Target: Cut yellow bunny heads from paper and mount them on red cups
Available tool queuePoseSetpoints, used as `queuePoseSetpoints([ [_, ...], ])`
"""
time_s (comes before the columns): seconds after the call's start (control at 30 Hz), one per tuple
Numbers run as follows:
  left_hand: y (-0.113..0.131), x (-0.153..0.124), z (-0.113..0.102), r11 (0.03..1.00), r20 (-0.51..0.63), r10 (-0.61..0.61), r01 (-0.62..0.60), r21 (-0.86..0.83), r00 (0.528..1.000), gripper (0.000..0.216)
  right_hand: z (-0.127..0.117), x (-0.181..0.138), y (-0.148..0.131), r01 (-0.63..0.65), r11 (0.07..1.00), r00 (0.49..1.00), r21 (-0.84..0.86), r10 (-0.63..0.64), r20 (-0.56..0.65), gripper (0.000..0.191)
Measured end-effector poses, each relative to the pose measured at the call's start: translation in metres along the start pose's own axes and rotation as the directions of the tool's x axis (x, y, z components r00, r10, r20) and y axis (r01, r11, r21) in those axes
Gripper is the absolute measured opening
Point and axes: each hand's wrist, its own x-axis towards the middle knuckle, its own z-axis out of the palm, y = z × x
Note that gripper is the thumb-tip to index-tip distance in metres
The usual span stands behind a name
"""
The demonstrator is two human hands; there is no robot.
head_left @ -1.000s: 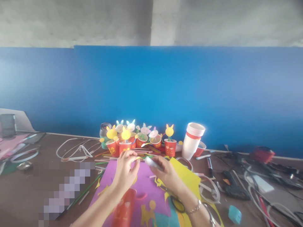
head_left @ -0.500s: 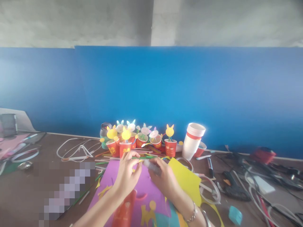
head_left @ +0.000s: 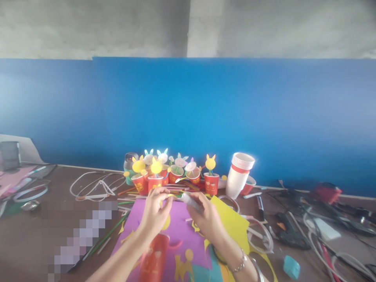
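The left hand (head_left: 155, 213) pinches a small yellow cutout (head_left: 169, 195) clear of the purple sheet (head_left: 179, 231) on the counter (head_left: 29, 243). The right hand (head_left: 207, 219) grips a grey stick (head_left: 190, 201), probably glue, with its tip angled toward the cutout.

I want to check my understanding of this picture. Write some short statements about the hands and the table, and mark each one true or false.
The right hand holds a pale tube. True.
The left hand is empty. False: it pinches a small yellow piece.
A purple sheet lies under both hands. True.
The stack of white cups lies on its side. False: it stands upright.
The wall behind the table is blue. True.
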Motion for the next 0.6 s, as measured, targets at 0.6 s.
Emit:
queuePoseSetpoints([
  [0.6, 0.005, -0.009, 0.003, 0.98, -0.001, 0.155, -0.154, 0.127, 0.988, 0.02, 0.009, -0.002, 0.005, 0.001, 0.984, 0.994, -0.18, -0.02, -0.107, 0.014],
])
